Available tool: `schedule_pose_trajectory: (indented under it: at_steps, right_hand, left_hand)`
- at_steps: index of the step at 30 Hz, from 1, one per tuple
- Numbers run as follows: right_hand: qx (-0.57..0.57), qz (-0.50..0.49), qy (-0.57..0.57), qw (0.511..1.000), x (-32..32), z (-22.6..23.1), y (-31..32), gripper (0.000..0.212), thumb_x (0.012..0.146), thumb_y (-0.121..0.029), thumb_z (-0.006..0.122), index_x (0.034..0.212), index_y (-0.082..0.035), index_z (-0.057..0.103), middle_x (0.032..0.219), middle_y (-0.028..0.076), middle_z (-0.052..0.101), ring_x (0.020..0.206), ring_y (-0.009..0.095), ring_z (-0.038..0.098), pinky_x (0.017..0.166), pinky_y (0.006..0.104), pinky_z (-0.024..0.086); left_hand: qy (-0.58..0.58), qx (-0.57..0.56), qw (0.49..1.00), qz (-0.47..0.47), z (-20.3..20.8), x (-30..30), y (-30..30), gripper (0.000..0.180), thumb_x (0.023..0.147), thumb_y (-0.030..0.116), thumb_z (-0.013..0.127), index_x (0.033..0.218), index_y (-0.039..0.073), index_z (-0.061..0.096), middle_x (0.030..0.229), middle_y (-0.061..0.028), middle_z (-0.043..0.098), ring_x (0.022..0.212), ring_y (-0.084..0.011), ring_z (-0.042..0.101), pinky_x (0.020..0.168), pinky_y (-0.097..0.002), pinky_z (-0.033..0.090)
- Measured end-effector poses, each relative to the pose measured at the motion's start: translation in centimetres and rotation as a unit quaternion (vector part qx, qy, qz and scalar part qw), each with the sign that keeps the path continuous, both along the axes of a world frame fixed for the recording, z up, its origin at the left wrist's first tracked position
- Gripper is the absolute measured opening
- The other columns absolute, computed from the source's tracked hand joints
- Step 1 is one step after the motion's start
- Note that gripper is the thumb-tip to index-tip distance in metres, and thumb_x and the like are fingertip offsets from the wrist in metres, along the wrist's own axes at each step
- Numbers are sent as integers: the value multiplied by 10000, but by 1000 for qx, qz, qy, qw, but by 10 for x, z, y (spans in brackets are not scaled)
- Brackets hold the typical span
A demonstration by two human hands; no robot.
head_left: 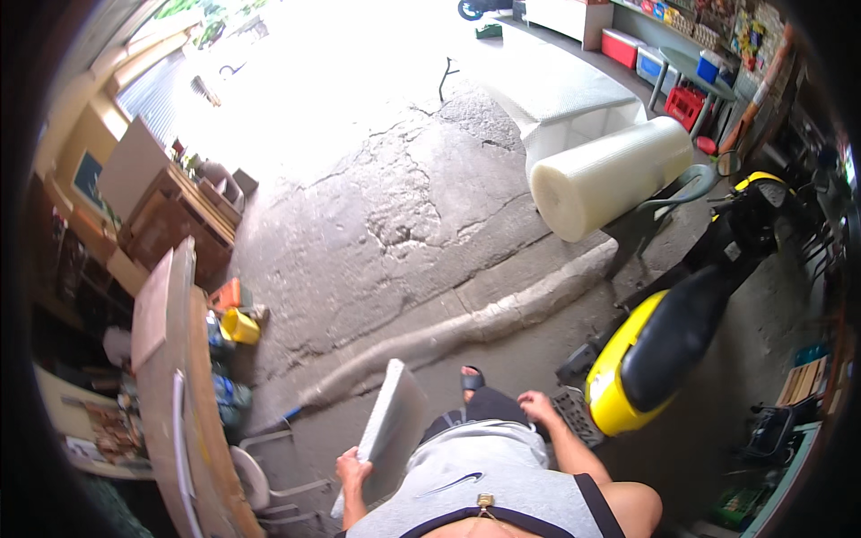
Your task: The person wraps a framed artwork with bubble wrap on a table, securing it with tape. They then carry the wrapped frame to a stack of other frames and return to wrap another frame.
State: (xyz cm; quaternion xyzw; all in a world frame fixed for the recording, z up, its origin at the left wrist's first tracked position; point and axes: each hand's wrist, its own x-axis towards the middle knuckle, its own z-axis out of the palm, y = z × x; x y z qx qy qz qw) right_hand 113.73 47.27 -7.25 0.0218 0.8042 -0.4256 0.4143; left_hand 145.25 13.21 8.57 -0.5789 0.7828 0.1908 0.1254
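Panel (395,430), pale, tilted, our left fingers (363,470) pinching its edge, our right hand (538,408) near a yellow scooter (619,368), its fingers' spread we cannot tell.

My datum, over the remote feed, is the bubble-wrap roll (619,177). Beyond it I find wrap sheeting (569,81); beyond and right, a table (683,65) over a crate (685,106). Nearer and right stands a scooter (677,345). Nearer and left: a floor ridge (466,325), then a panel (395,430) in the left hand (353,467). Well left, a board (204,386) bears a pipe (180,448).
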Motion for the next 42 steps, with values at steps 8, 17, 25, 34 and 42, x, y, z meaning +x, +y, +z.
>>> schedule_pose_trajectory:
  at_steps: [8,17,25,34,42]
  right_hand:
    - [-219,-112,-15,969,-299,89,-248,292,883,-356,612,1010,-97,655,825,15,670,706,117,636,567,248,434]
    - [-279,-124,-423,853,-558,96,-466,918,807,-751,473,1323,7,428,1134,168,609,971,297,641,757,464,532]
    - [-606,-246,-400,642,-755,212,-526,277,903,-293,568,1032,-49,598,959,72,647,875,201,636,744,355,540]
    - [-593,-269,-49,758,-997,327,-534,986,671,-285,688,1461,24,187,1346,243,375,1194,319,486,973,365,458]
    - [-465,-431,279,721,-1177,237,-549,1133,572,-358,743,1492,-24,172,1413,198,348,1278,335,404,1051,419,369]
  left_hand:
    - [70,-45,984,-156,70,-292,-208,263,536,86,580,792,103,634,699,-182,623,734,-405,623,689,-459,492]
    - [109,-17,894,-435,142,-669,-412,281,525,82,628,804,113,624,665,-159,618,707,-391,624,646,-451,498]
    - [42,-39,708,-704,318,-987,-500,273,535,111,648,794,78,569,678,-113,627,693,-325,634,599,-442,476]
    - [172,-160,544,-806,402,-1254,-510,199,637,35,672,803,87,575,927,-52,685,816,-216,680,676,-363,523]
    - [326,-137,347,-869,225,-1571,-551,259,642,-15,662,878,86,633,1153,-53,654,1082,-216,622,880,-370,517]
